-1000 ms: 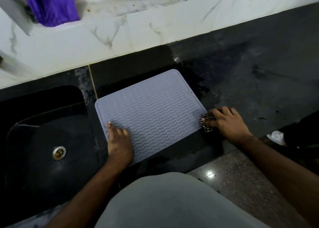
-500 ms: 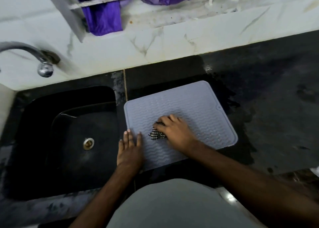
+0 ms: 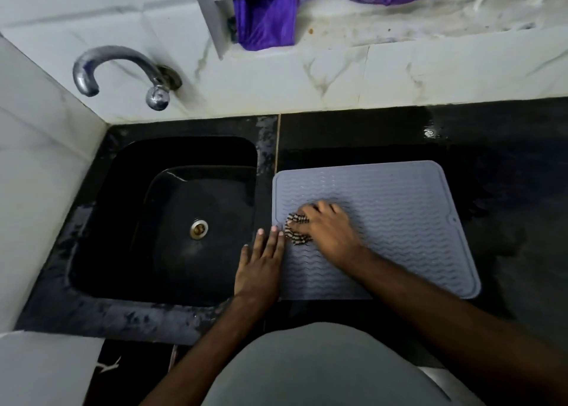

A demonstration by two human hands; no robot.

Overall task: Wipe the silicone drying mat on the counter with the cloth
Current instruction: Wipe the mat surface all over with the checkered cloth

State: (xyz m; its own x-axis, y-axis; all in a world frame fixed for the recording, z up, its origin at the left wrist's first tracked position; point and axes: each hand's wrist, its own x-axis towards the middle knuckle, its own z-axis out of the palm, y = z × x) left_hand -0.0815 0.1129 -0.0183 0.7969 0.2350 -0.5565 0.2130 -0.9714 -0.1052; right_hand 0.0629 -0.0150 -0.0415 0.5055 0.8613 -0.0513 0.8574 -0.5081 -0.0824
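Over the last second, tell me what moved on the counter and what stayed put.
The right hand swept the checked cloth from the drying mat's right edge across to its left side, next to the left hand. The left hand still lies flat on the mat's left edge; the mat stays beside the sink.

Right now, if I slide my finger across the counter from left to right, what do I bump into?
Black sink → flat left hand → checked cloth → right hand → bare ridged grey silicone mat → wet black counter.

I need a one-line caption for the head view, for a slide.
Right hand rubs cloth on mat; left hand steadies its edge.
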